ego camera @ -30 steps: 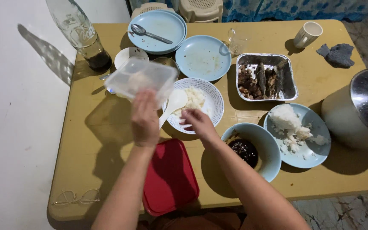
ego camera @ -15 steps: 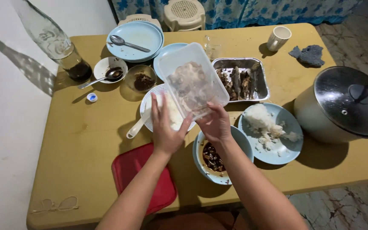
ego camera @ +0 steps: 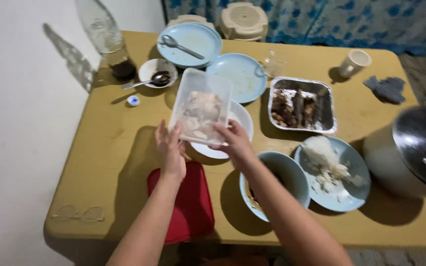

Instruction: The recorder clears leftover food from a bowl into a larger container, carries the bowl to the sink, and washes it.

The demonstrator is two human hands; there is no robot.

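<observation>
Leftmost, a pair of glasses (ego camera: pixel 77 213) lies at the table's (ego camera: pixel 104 148) near corner, with a red lid (ego camera: pixel 186 202) flat beside it. Above the lid, the left hand (ego camera: pixel 170 150) and right hand (ego camera: pixel 232 143) grip a clear plastic container (ego camera: pixel 200 106), tilted over a patterned white bowl (ego camera: pixel 240 123). Further right sit a foil tray (ego camera: pixel 301 104), a blue plate of rice (ego camera: pixel 332 166) and a lidded pot (ego camera: pixel 412 150).

Home dining table (ego camera: pixel 109 148), leftover dishes
</observation>
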